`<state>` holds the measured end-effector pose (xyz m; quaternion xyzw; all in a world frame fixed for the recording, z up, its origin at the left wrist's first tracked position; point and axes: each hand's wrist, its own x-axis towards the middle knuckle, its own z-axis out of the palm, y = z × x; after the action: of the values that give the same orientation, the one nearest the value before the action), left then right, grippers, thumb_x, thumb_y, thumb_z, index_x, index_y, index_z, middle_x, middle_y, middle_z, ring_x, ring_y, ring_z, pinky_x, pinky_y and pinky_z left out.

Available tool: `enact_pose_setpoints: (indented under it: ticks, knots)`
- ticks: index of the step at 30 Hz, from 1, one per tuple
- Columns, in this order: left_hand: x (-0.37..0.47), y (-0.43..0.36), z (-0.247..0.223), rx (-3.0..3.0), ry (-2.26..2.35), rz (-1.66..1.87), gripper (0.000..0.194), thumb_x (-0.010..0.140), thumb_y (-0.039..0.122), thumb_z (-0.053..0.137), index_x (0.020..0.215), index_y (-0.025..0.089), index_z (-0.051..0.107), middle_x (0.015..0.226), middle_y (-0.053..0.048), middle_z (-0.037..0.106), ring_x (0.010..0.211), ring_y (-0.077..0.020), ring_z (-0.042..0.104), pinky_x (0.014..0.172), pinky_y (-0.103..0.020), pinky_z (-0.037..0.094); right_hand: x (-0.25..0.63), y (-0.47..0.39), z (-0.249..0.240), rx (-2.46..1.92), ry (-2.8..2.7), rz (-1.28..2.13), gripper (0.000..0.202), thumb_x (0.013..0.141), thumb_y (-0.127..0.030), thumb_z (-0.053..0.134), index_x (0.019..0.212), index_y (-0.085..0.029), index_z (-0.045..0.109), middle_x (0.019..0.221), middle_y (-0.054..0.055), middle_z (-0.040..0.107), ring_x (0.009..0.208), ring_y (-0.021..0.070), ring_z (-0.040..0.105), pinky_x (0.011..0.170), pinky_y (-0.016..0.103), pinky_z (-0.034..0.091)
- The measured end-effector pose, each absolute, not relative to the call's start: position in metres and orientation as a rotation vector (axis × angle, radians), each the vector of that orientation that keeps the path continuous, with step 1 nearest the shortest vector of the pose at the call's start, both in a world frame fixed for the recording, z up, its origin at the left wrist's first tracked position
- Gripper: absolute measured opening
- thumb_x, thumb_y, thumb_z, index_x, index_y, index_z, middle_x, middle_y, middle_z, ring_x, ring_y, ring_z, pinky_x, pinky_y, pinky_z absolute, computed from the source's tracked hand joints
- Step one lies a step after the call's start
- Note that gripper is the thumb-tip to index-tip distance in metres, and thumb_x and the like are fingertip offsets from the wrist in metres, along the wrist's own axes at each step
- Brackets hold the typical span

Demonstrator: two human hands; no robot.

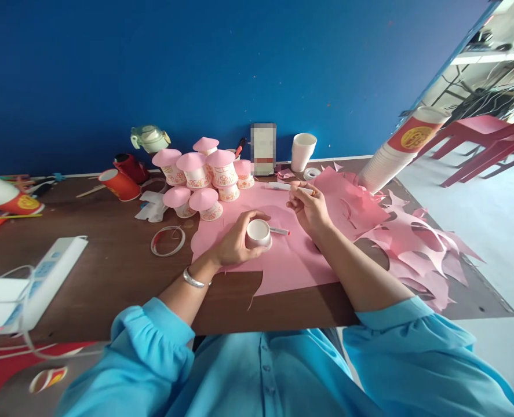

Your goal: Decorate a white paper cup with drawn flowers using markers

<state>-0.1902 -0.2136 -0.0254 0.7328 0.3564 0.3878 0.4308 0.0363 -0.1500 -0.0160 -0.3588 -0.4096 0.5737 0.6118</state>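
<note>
My left hand (237, 240) is wrapped round a small white paper cup (258, 233) above the pink paper sheet (291, 269). Raised to the right, my right hand (306, 205) pinches a white pen (283, 186) that points left. A second white pen with a red end (280, 231) lies on the sheet just right of the cup. Beyond my left hand stand several decorated paper cups with pink cone tops (193, 163), some of them stacked.
Cut pink scraps (417, 243) lie at the right. Tall stacked cups (396, 153) lean there; white cups (303, 152) and a phone (263, 149) stand near the blue wall. At left are a power strip (52, 278), a tape ring (168, 241) and a red cup (120, 184).
</note>
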Motion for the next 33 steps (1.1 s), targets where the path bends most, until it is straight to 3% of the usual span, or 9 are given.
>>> enact_pose_setpoints:
  ticks: [4,7,9,14,17,21,24,28,33]
  knots:
    - [-0.187,-0.214,-0.024,1.551,0.889,1.085,0.054,0.07,0.024,0.087,0.117,0.022,0.061,0.123,-0.012,0.072,0.11,-0.027,0.067,0.096,-0.04,0.054,0.035,-0.15,-0.012,-0.812,-0.929,1.311,0.041,0.063,-0.045,0.091,0.088,-0.025,0.065,0.062,-0.009,0.046,0.057,0.0085,0.041,0.061,0.026,0.048]
    - [-0.184,-0.215,-0.022,1.092,0.792,1.239,0.055,0.072,0.041,0.087,0.118,0.021,0.063,0.118,-0.011,0.074,0.103,-0.0252,0.069,0.087,-0.037,0.056,0.033,-0.154,-0.004,-0.791,-0.911,1.29,0.042,0.067,-0.053,0.089,0.083,-0.024,0.063,0.064,-0.008,0.049,0.056,0.0084,0.042,0.059,0.026,0.048]
    - [-0.182,-0.216,-0.021,0.903,0.749,1.25,0.056,0.079,0.054,0.079,0.121,0.02,0.065,0.114,-0.011,0.074,0.102,-0.0248,0.07,0.089,-0.039,0.057,0.033,-0.16,0.004,-0.754,-0.885,1.263,0.043,0.072,-0.057,0.087,0.082,-0.024,0.061,0.063,-0.007,0.049,0.054,0.0081,0.042,0.055,0.026,0.047]
    - [-0.178,-0.218,-0.018,0.623,0.648,1.127,0.055,0.082,0.058,0.074,0.125,0.023,0.07,0.114,-0.011,0.074,0.096,-0.0276,0.07,0.083,-0.042,0.06,0.034,-0.192,0.017,-0.674,-0.996,1.224,0.037,0.075,-0.04,0.091,0.078,-0.025,0.057,0.06,-0.009,0.047,0.05,0.0073,0.043,0.053,0.024,0.048]
    - [-0.178,-0.219,-0.018,0.621,0.61,1.071,0.057,0.083,0.057,0.073,0.13,0.024,0.069,0.114,-0.01,0.073,0.096,-0.0275,0.069,0.079,-0.043,0.061,0.035,-0.215,0.013,-0.676,-1.117,1.168,0.023,0.086,-0.041,0.082,0.085,-0.024,0.066,0.066,-0.006,0.054,0.052,0.0079,0.047,0.052,0.026,0.05]
    - [-0.177,-0.218,-0.02,0.68,0.621,1.064,0.057,0.086,0.058,0.07,0.134,0.026,0.067,0.118,-0.01,0.072,0.097,-0.0282,0.069,0.078,-0.043,0.061,0.036,-0.237,0.006,-0.634,-1.397,1.054,0.018,0.102,-0.037,0.061,0.108,-0.022,0.07,0.082,0.002,0.069,0.065,0.0143,0.065,0.061,0.033,0.055]
    - [-0.174,-0.22,-0.022,0.718,0.631,1.08,0.059,0.09,0.057,0.067,0.139,0.024,0.063,0.116,-0.011,0.073,0.094,-0.026,0.07,0.077,-0.04,0.06,0.036,-0.248,0.009,-0.577,-1.609,0.875,0.005,0.095,-0.023,0.069,0.098,-0.022,0.065,0.082,0.002,0.068,0.074,0.017,0.067,0.065,0.033,0.055]
    - [-0.169,-0.222,-0.024,0.732,0.642,1.066,0.065,0.089,0.059,0.07,0.139,0.018,0.063,0.103,-0.01,0.076,0.085,-0.0218,0.07,0.073,-0.034,0.056,0.034,-0.255,0.016,-0.606,-1.81,0.601,0.01,0.092,-0.012,0.065,0.095,-0.021,0.061,0.075,0.0,0.066,0.065,0.0133,0.064,0.061,0.029,0.054]
    - [-0.166,-0.223,-0.027,0.768,0.681,1.051,0.066,0.087,0.063,0.069,0.134,0.017,0.067,0.107,-0.012,0.077,0.099,-0.0292,0.072,0.081,-0.04,0.057,0.03,-0.256,0.017,-0.564,-1.971,0.42,0.015,0.091,-0.008,0.061,0.097,-0.021,0.06,0.075,0.0,0.07,0.063,0.013,0.068,0.058,0.026,0.055]
